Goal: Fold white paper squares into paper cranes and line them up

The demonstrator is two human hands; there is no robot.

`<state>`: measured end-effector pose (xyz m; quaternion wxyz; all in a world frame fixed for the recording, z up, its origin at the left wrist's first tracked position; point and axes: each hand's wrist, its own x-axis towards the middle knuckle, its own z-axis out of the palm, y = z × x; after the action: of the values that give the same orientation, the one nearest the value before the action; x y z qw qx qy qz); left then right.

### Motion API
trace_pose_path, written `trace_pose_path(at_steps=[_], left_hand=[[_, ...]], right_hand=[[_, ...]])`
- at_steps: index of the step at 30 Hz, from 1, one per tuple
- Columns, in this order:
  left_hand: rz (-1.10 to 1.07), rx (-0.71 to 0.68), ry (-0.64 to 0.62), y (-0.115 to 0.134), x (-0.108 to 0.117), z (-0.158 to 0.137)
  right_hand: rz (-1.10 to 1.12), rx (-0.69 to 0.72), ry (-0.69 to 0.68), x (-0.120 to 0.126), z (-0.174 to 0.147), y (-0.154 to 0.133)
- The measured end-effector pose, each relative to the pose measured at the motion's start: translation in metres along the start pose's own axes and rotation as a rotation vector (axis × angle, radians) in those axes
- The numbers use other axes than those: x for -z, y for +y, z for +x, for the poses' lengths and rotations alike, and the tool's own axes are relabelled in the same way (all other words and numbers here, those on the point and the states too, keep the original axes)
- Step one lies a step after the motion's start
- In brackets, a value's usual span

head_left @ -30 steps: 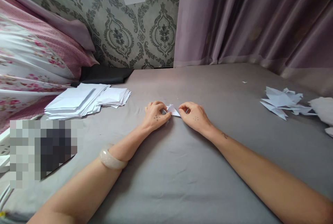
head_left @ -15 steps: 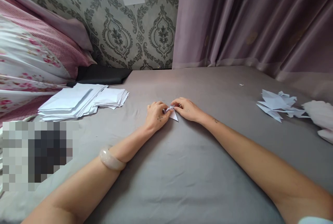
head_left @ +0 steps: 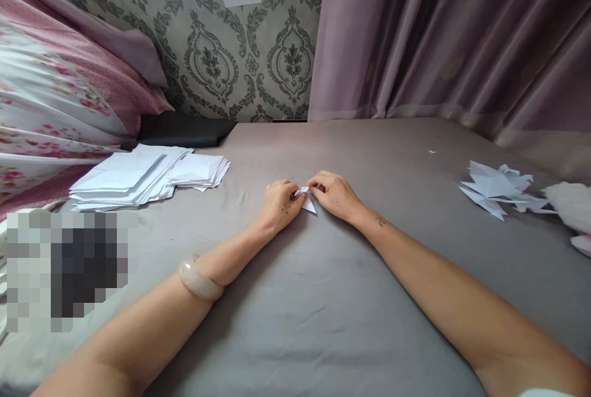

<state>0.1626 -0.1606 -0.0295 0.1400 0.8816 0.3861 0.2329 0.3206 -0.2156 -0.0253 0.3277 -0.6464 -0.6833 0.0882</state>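
A small piece of folded white paper (head_left: 308, 204) is held between my hands, just above or on the grey sheet, with one pointed corner aimed toward me. My left hand (head_left: 281, 205) has its thumb and fingers closed on the paper's left side. From the right, my right hand (head_left: 336, 194) pinches the paper's upper edge with thumb and forefinger. The fingertips cover part of the folds, so the full shape is hidden.
Stacks of white paper (head_left: 124, 178) and smaller sheets (head_left: 198, 170) lie at the left. Several folded paper figures (head_left: 498, 184) are piled at the right beside a whitish crumpled item (head_left: 570, 206). A black folded item (head_left: 184, 130) lies by the wall.
My right hand has shifted slightly at the paper's upper edge, its fingers now more bent. My left hand keeps its grip. The whole view has moved a little.
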Motion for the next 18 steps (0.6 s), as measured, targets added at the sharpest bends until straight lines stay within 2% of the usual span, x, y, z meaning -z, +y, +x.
trace_pose_path(at_steps=[7, 13, 18], left_hand=[[-0.009, -0.003, 0.023, -0.001, -0.003, 0.000], [0.040, 0.138, 0.099, -0.009, -0.004, 0.003], [-0.030, 0.189, 0.052, -0.008, 0.005, 0.001]], right_hand=[[0.041, -0.027, 0.041, -0.008, 0.003, 0.003], [0.099, -0.074, 0.142, -0.012, 0.003, 0.007], [0.083, -0.055, 0.082, -0.008, -0.007, -0.001]])
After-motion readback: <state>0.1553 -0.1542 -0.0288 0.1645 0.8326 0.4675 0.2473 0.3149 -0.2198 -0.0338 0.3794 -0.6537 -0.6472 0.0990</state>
